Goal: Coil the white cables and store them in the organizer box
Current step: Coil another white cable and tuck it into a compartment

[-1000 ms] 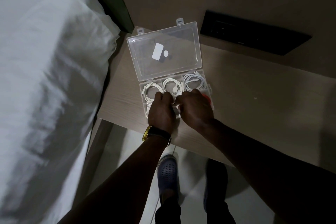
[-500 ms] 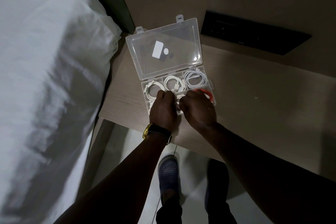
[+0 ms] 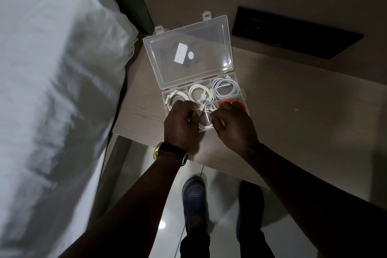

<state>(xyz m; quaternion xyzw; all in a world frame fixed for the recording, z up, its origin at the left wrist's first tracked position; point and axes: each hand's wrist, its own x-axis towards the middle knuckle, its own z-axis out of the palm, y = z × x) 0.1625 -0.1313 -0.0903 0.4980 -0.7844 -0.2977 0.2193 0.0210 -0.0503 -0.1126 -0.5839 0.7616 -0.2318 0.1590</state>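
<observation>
- Settling a coiled white cable [image 3: 206,120] into the near middle compartment of the clear organizer box [image 3: 243,95] is judged to be the step in hand.
- The cable is pinched on its left side by the left hand [image 3: 181,126] and on its right side by the right hand [image 3: 234,126]; both grips are closed on its loops, fingertips close together over the compartment.
- The box stands on the wooden counter [image 3: 293,115] beside the bed [image 3: 52,90], its lid [image 3: 188,56] hinged open and tilted away.
- Three coiled cables are already stowed in the far row: one at left [image 3: 177,96], one in the middle [image 3: 200,92], one at right [image 3: 226,88].
- An orange item [image 3: 232,102] is seen in the near right compartment, partly hidden by the right hand; what it is cannot be told.
- Whether the near left compartment is filled cannot be told, as it is covered by the left hand.
- For the next move, the loops should be pressed flat below the dividers before being let go, since a springy coil may lift out and block the lid.
</observation>
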